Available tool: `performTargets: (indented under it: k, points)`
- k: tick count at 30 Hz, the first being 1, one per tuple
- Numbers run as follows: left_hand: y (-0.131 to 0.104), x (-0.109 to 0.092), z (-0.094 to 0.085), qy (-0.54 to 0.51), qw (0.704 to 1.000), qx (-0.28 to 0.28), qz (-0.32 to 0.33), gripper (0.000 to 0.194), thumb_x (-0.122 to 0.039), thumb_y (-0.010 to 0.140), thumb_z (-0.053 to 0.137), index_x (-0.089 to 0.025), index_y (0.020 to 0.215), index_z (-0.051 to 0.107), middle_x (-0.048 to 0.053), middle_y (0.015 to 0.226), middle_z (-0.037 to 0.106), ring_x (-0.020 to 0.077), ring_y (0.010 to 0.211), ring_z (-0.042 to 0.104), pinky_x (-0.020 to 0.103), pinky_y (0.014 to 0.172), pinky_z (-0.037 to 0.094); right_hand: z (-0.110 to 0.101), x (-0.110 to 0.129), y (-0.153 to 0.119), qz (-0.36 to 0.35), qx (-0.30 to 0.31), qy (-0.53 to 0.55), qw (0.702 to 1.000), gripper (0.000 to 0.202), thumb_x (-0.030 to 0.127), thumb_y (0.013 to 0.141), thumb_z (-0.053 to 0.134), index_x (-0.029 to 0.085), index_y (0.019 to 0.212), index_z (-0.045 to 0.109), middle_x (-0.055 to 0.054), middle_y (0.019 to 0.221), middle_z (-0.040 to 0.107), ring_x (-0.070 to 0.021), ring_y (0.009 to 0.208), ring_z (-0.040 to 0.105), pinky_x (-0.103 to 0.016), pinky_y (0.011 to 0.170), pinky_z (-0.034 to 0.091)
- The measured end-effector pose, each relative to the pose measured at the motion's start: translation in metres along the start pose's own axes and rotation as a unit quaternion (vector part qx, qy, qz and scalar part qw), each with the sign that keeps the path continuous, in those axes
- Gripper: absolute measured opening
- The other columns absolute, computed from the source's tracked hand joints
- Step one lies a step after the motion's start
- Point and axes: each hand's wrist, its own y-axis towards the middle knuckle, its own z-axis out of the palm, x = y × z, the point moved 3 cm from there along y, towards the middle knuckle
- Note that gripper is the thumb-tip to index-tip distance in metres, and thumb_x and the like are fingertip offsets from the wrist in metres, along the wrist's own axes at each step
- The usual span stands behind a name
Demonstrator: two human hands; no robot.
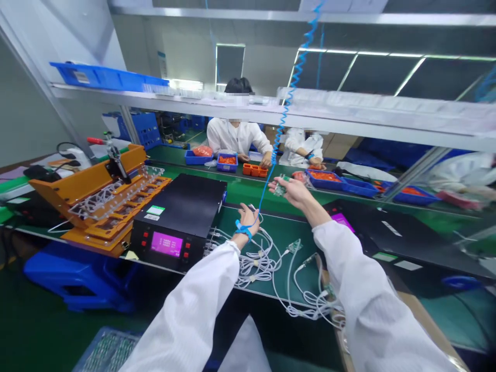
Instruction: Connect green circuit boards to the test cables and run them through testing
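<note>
Worktop [294, 227] and handheld circuit board [279, 188] (quite small) look green

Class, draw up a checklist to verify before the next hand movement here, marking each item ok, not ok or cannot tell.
1. Small green circuit board held in right hand: ok.
2. Left hand empty: cannot tell; its fingers' contents are unclear.
3. Bright blue looped strap worn on that wrist: ok.
4. Rectangular magenta screen on black rectangular box lit: ok.
5. Thin white cables separated: not ok; loops overlap.
</note>
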Motion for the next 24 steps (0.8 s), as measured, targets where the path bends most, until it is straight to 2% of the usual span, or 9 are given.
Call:
performTargets:
  k: [2, 6, 8, 10, 13, 16, 19, 22, 24]
  points:
    - [0.01, -0.018, -0.023, 0.016, 1.0, -0.002, 0.013, 0.059, -0.038, 0.095, 0.06, -0.009, 0.146, 0.052, 0.028, 0.132, 0.065, 0.0319, 0.103, 0.074, 0.042, 0.086, 0.058, 0.008, 0.012, -0.025, -0.024, 0.05, -0.065, 0.996, 0.007, 0.017, 0.095, 0.072, 0.013, 0.093, 0.066, -0.006, 0.08, 0.072, -0.0209, 0.074, 0.079, -0.037, 0.075, 0.07]
    - [0.027, -0.044, -0.099, 0.094, 0.987, 0.054, 0.116, 0.034, -0.043, 0.097, 0.059, -0.02, 0.118, 0.071, 0.013, 0.108, 0.076, 0.0283, 0.095, 0.074, 0.04, 0.086, 0.058, 0.034, 0.06, -0.074, -0.151, 0.144, -0.221, 0.953, 0.035, 0.04, 0.087, 0.084, 0.015, 0.103, 0.065, -0.006, 0.079, 0.074, -0.0217, 0.061, 0.076, -0.03, 0.053, 0.062]
    - [0.031, -0.036, -0.142, 0.147, 0.978, 0.07, 0.129, 0.035, -0.047, 0.1, 0.052, -0.021, 0.11, 0.072, 0.008, 0.09, 0.076, 0.0247, 0.083, 0.074, 0.039, 0.084, 0.058, 0.051, 0.094, -0.092, -0.213, 0.167, -0.265, 0.926, 0.046, 0.046, 0.086, 0.084, 0.018, 0.116, 0.062, -0.005, 0.082, 0.075, -0.0208, 0.059, 0.074, -0.031, 0.052, 0.061]
    - [0.035, -0.015, -0.18, 0.204, 0.968, 0.06, 0.136, 0.038, -0.049, 0.1, 0.049, -0.02, 0.106, 0.072, 0.008, 0.09, 0.075, 0.0244, 0.086, 0.073, 0.039, 0.087, 0.057, 0.071, 0.127, -0.099, -0.277, 0.177, -0.296, 0.897, 0.045, 0.046, 0.089, 0.081, 0.021, 0.121, 0.062, -0.004, 0.086, 0.075, -0.0206, 0.069, 0.075, -0.034, 0.064, 0.064]
    - [0.042, 0.019, -0.221, 0.284, 0.942, -0.037, 0.173, 0.029, -0.039, 0.094, 0.058, -0.018, 0.109, 0.072, 0.011, 0.109, 0.07, 0.0255, 0.099, 0.069, 0.041, 0.096, 0.057, 0.109, 0.172, -0.082, -0.354, 0.202, -0.327, 0.853, 0.033, 0.038, 0.098, 0.071, 0.02, 0.124, 0.062, -0.005, 0.096, 0.073, -0.0217, 0.092, 0.075, -0.036, 0.084, 0.065]
    - [0.049, 0.041, -0.238, 0.325, 0.911, -0.083, 0.242, 0.028, -0.039, 0.093, 0.06, -0.022, 0.111, 0.072, 0.011, 0.114, 0.066, 0.0283, 0.113, 0.064, 0.046, 0.107, 0.053, 0.159, 0.211, -0.039, -0.401, 0.23, -0.36, 0.81, 0.03, 0.024, 0.1, 0.066, 0.014, 0.128, 0.061, -0.004, 0.102, 0.072, -0.0226, 0.104, 0.073, -0.04, 0.094, 0.063]
    - [0.052, 0.052, -0.241, 0.326, 0.898, -0.095, 0.279, 0.027, -0.04, 0.099, 0.054, -0.025, 0.112, 0.072, 0.01, 0.118, 0.066, 0.0278, 0.116, 0.063, 0.047, 0.108, 0.054, 0.215, 0.251, 0.009, -0.423, 0.259, -0.418, 0.761, 0.031, 0.015, 0.096, 0.068, 0.01, 0.126, 0.064, -0.002, 0.102, 0.071, -0.0231, 0.105, 0.074, -0.043, 0.096, 0.061]
    - [0.048, 0.057, -0.237, 0.328, 0.902, -0.094, 0.266, 0.029, -0.036, 0.1, 0.052, -0.028, 0.121, 0.071, 0.01, 0.127, 0.066, 0.0289, 0.122, 0.063, 0.048, 0.109, 0.055, 0.265, 0.283, 0.061, -0.406, 0.264, -0.491, 0.724, 0.03, 0.009, 0.09, 0.072, 0.003, 0.119, 0.067, -0.002, 0.094, 0.07, -0.0259, 0.103, 0.076, -0.044, 0.094, 0.06]
    - [0.042, 0.056, -0.234, 0.324, 0.912, -0.101, 0.23, 0.03, -0.036, 0.099, 0.053, -0.031, 0.122, 0.072, 0.01, 0.131, 0.066, 0.0308, 0.126, 0.062, 0.051, 0.109, 0.055, 0.291, 0.297, 0.1, -0.39, 0.25, -0.519, 0.719, 0.026, 0.009, 0.087, 0.076, -0.001, 0.111, 0.069, -0.002, 0.088, 0.069, -0.0267, 0.101, 0.076, -0.044, 0.094, 0.06]
